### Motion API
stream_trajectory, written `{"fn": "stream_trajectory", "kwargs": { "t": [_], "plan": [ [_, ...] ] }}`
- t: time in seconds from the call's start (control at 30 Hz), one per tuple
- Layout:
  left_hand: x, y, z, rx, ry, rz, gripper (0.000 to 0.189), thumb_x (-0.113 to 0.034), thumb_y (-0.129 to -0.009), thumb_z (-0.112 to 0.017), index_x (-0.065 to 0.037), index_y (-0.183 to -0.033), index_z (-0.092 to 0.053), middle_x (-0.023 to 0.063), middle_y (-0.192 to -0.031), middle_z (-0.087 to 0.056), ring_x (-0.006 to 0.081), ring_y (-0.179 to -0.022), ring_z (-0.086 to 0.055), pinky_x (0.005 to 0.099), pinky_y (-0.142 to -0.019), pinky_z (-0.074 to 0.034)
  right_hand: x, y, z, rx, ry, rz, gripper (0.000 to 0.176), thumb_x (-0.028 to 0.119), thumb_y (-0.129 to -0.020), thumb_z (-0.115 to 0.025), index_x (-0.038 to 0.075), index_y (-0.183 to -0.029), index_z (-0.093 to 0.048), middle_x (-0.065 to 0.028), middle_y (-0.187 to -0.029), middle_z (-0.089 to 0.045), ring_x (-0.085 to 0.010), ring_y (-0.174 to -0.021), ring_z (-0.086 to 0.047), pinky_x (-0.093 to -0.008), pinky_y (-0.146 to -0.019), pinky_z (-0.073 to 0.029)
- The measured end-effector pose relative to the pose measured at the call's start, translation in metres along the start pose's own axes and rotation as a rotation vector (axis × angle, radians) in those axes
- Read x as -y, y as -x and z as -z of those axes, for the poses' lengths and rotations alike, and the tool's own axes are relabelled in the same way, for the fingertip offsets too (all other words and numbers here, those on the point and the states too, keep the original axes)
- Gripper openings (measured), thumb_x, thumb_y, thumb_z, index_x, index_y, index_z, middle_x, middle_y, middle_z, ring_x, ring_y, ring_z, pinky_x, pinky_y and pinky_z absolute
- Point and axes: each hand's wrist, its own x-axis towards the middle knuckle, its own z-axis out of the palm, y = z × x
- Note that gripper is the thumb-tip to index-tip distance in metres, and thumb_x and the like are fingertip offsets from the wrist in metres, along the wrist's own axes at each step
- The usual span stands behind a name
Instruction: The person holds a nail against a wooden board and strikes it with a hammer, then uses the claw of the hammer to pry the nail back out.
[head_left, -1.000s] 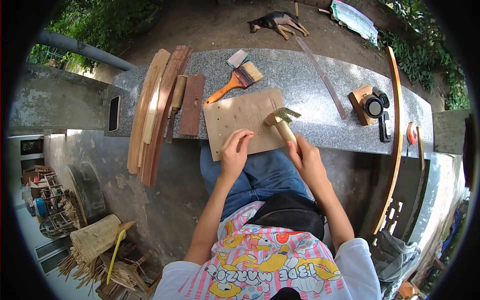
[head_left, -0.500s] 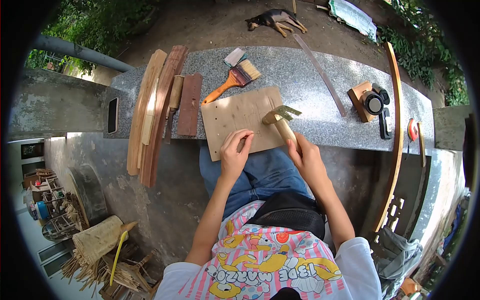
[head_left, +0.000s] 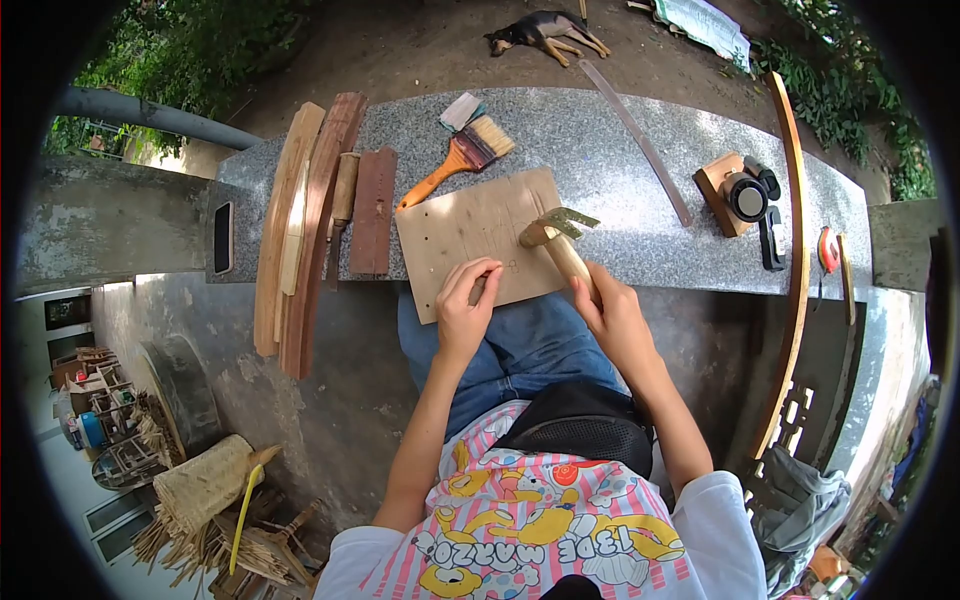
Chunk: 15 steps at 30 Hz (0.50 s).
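Observation:
My right hand (head_left: 617, 318) is wrapped round the pale wooden handle of a claw hammer (head_left: 566, 252). The hammer's brass-coloured head is over the right part of a thin wooden board (head_left: 455, 232), its claw pointing to the right. This board has small dark holes along its left side and pencil-like lines on its face; it lies partly on the stone bench and partly over my lap. Over the board's lower middle, my left hand (head_left: 468, 308) has thumb and fingers pinched together. Whatever is between those fingertips is too small or hidden to tell.
On the speckled stone bench (head_left: 560, 120) lie a paintbrush (head_left: 458, 165), wood strips (head_left: 325, 200), a wooden-handled tool (head_left: 343, 195), a phone (head_left: 223, 237), a clear ruler (head_left: 640, 145), a wooden block with black parts (head_left: 725, 195) and a red tape measure (head_left: 828, 250). A dog (head_left: 550, 35) lies beyond.
The view has shifted slightly. Both hands, the hammer and the board keep nearly the same places relative to each other.

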Motion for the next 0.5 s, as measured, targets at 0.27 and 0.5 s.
{"fn": "stream_trajectory", "kwargs": {
  "t": [0.27, 0.5],
  "plan": [
    [0.0035, 0.0016, -0.0015, -0.012, 0.012, 0.001, 0.01, -0.003, -0.09, -0.074, 0.0, -0.099, -0.072, 0.0088, -0.099, -0.075, 0.0181, -0.086, -0.067, 0.0283, -0.073, -0.05, -0.0012, -0.0004, 0.0003, 0.009, 0.007, -0.003, 0.025, 0.021, -0.101, -0.062, -0.004, -0.106, -0.06, -0.0264, -0.079, -0.063, -0.0447, -0.069, -0.062, -0.0465, -0.064, -0.048],
    [0.0013, 0.0008, -0.0007, -0.013, 0.013, -0.001, 0.011, -0.002, -0.088, -0.075, 0.0, -0.098, -0.072, 0.0089, -0.098, -0.075, 0.0183, -0.087, -0.069, 0.0287, -0.073, -0.051, -0.0007, 0.0004, -0.0017, -0.018, 0.0, 0.021, 0.025, 0.021, -0.102, -0.062, -0.004, -0.105, -0.06, -0.0246, -0.076, -0.061, -0.0414, -0.064, -0.06, -0.0448, -0.061, -0.047]
  ]
}}
